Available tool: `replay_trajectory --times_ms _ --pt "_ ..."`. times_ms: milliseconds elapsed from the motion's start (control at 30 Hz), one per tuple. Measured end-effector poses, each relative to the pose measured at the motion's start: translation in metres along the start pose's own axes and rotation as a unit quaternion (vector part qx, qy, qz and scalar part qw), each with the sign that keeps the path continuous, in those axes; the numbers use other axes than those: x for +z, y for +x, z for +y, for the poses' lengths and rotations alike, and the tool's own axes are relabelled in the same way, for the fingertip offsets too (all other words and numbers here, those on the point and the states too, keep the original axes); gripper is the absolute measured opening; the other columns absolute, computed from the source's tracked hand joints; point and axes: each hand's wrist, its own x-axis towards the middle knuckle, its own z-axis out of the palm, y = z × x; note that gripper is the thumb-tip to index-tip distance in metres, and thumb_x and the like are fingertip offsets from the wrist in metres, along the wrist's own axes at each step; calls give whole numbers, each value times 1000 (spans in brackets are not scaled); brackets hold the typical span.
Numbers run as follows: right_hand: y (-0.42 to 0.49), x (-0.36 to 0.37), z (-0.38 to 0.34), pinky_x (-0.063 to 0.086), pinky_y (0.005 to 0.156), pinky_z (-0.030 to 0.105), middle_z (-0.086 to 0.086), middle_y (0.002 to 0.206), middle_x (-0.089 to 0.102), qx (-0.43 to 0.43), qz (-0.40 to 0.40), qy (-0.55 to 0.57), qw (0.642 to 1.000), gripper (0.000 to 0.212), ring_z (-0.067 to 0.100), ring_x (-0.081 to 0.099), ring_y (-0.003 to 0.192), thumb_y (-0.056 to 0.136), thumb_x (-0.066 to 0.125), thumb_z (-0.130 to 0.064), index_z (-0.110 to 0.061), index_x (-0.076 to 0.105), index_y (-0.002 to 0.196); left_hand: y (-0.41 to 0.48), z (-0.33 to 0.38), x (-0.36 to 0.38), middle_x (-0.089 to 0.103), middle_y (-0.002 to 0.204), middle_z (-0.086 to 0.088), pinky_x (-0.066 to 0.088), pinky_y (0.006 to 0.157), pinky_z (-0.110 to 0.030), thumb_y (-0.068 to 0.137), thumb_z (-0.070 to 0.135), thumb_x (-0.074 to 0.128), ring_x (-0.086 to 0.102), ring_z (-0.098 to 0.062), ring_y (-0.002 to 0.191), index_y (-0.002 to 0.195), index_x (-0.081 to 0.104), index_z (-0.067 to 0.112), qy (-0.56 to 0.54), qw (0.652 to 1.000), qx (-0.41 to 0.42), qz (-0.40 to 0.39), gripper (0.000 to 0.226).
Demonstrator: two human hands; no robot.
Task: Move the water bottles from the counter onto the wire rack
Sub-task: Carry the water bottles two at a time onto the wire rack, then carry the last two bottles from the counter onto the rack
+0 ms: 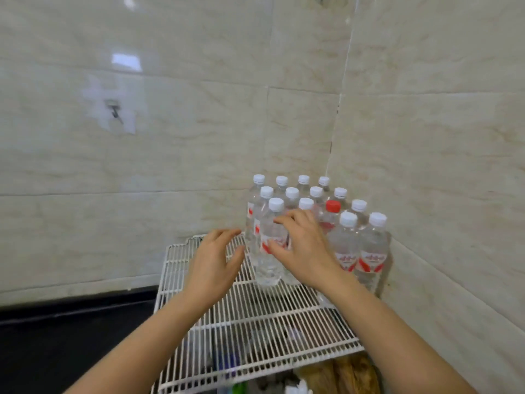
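Several clear water bottles with white caps and red-and-white labels stand packed together on the far right part of the white wire rack [255,317], in the tiled corner. One bottle [331,216] among them has a red cap. My right hand [301,245] wraps around the front-left bottle [268,251], with the thumb below and the fingers across its label. My left hand [213,260] hovers just left of that bottle, fingers spread, holding nothing. It does not clearly touch the bottle.
Tiled walls meet in a corner right behind the bottles. A black counter [71,336] runs to the left of the rack. A metal hook [115,110] sticks out of the left wall. Blurred items lie under the rack, including something brown [349,373].
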Motion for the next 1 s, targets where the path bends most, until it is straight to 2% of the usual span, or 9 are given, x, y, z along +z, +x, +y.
replay_trajectory --times_ms 133,367,567,733,1000 --pt "5 55 -85 37 103 35 4 124 53 -52 -55 24 997 48 20 41 122 90 55 -38 -11 55 130 -38 -65 -67 49 138 -1 38 104 -31 95 30 53 46 -17 128 137 51 19 49 998 -48 11 44" --pt "-26 166 -260 33 107 33 3 133 46 -104 -183 50 976 52 21 37 129 94 51 -41 -13 45 138 -154 -194 -195 47 139 1 42 98 -28 95 34 50 43 -16 128 141 45 18 139 974 -175 31 49" --pt "-62 238 -411 33 107 35 4 141 43 -173 -262 77 946 60 22 34 132 94 52 -43 -13 38 144 -263 -279 -299 41 142 -4 44 101 -33 95 38 46 35 -20 132 147 32 16 215 929 -302 -2 58" --pt "-77 278 -521 36 103 38 5 139 44 -248 -300 67 919 58 24 36 129 94 51 -43 -13 40 142 -330 -325 -381 38 143 -4 45 97 -33 95 40 45 33 -20 134 147 31 17 251 887 -387 25 59" --pt "-90 343 -682 38 101 41 7 136 45 -347 -350 59 868 55 26 38 126 94 51 -43 -11 42 138 -409 -399 -484 39 144 -8 43 101 -37 95 39 46 34 -24 134 147 32 16 266 810 -519 66 59"
